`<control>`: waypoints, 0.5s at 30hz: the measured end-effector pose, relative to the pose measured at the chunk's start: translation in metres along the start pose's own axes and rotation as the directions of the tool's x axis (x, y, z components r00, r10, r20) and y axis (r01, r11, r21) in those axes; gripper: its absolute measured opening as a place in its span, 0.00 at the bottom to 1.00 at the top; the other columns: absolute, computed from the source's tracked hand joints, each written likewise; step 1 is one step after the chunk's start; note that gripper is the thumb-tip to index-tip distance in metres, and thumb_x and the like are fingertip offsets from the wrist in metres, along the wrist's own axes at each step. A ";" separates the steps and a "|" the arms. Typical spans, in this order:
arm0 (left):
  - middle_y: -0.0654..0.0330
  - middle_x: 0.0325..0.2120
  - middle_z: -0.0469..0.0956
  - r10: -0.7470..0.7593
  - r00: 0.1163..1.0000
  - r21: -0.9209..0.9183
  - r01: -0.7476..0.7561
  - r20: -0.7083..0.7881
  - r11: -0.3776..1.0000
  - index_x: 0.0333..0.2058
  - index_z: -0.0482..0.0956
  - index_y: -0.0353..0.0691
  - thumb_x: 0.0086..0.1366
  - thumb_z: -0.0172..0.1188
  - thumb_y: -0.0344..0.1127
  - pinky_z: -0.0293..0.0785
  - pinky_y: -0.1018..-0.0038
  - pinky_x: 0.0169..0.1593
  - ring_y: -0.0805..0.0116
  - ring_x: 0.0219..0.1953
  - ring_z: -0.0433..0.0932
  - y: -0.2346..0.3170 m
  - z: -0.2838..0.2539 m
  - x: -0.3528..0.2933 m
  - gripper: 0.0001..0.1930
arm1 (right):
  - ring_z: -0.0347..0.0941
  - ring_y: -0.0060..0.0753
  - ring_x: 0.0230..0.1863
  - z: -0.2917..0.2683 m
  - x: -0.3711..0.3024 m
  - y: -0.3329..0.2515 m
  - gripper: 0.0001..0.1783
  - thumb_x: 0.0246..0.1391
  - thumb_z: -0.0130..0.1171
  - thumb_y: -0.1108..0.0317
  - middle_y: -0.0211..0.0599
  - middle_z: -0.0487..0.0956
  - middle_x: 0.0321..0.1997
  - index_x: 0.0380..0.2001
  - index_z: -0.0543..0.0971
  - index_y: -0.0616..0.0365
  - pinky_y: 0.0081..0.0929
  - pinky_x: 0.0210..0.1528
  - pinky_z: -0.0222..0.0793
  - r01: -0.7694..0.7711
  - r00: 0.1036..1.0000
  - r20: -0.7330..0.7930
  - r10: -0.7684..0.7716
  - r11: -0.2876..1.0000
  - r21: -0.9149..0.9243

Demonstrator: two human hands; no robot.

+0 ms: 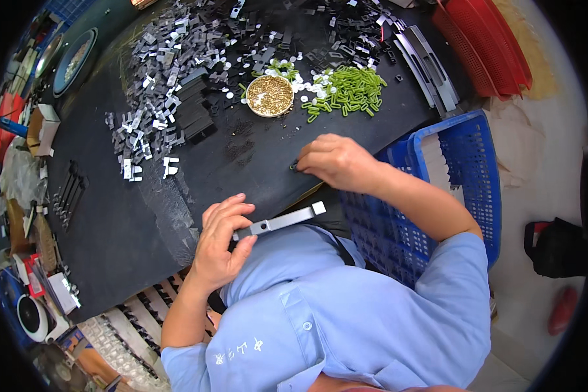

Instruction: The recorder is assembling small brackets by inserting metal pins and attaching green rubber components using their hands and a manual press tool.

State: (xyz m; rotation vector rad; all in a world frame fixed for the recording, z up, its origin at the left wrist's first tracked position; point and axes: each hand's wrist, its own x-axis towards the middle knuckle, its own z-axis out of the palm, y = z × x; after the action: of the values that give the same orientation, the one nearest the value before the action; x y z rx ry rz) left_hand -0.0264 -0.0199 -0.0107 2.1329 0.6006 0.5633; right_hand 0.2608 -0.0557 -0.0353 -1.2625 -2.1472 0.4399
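My left hand (223, 236) is closed around one end of a silver-grey metal handle (282, 221), a long bar with a dark round hole and a bent pale end. It lies over my lap at the table's near edge. My right hand (336, 160) is pinched over the dark table, on a small dark piece (294, 165) with a hint of green. Its exact kind is too small to make out. Farther off stand a round dish of tiny brass-coloured parts (270, 96) and a pile of green oblong rings (353, 91), with white discs (317, 83) between them.
Many grey metal brackets (157, 85) spread over the far left of the table, beside stacked dark strips (195, 111). A blue plastic crate (467, 147) stands at my right, with long metal handles (428, 68) and red baskets (487, 46) beyond. Dark rods (70, 193) lie far left.
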 end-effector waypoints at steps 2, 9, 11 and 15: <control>0.52 0.42 0.76 0.024 0.999 0.062 -0.021 -0.049 0.998 0.35 0.72 0.36 0.54 0.59 0.28 0.64 0.61 0.55 0.53 0.52 0.72 -0.001 -0.006 -0.004 0.10 | 0.71 0.34 0.34 0.014 0.004 -0.005 0.08 0.39 0.59 0.74 0.29 0.77 0.34 0.29 0.78 0.56 0.29 0.39 0.68 0.031 0.999 0.021 -0.029 0.993 -0.111; 0.54 0.35 0.78 -0.145 0.924 -0.006 0.153 -0.354 0.988 0.38 0.71 0.34 0.60 0.55 0.24 0.74 0.78 0.35 0.69 0.30 0.79 -0.018 -0.020 -0.034 0.07 | 0.72 0.29 0.34 0.018 -0.003 -0.016 0.14 0.35 0.59 0.74 0.27 0.78 0.35 0.31 0.79 0.54 0.26 0.37 0.66 0.002 0.999 -0.042 -0.014 0.961 -0.277; 0.53 0.34 0.78 -0.151 0.912 0.040 0.180 -0.381 0.983 0.38 0.71 0.34 0.58 0.57 0.24 0.74 0.75 0.35 0.64 0.31 0.79 -0.021 -0.020 -0.029 0.08 | 0.72 0.28 0.34 0.017 0.004 -0.011 0.13 0.35 0.60 0.74 0.27 0.79 0.34 0.31 0.79 0.54 0.25 0.37 0.66 -0.015 0.998 -0.064 -0.004 0.957 -0.290; 0.52 0.33 0.77 -0.111 0.915 0.111 0.166 -0.389 0.980 0.38 0.70 0.34 0.58 0.59 0.26 0.74 0.70 0.35 0.57 0.31 0.79 -0.025 -0.018 -0.016 0.10 | 0.73 0.30 0.32 0.014 0.029 -0.021 0.17 0.38 0.64 0.73 0.28 0.79 0.33 0.37 0.79 0.53 0.27 0.35 0.67 0.031 0.985 -0.165 -0.049 0.993 -0.114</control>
State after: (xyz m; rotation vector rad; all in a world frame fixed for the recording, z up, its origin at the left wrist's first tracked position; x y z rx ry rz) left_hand -0.0547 -0.0049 -0.0239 2.1018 1.0280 0.8889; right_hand 0.2274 -0.0404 -0.0251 -1.2667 -2.0742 0.1922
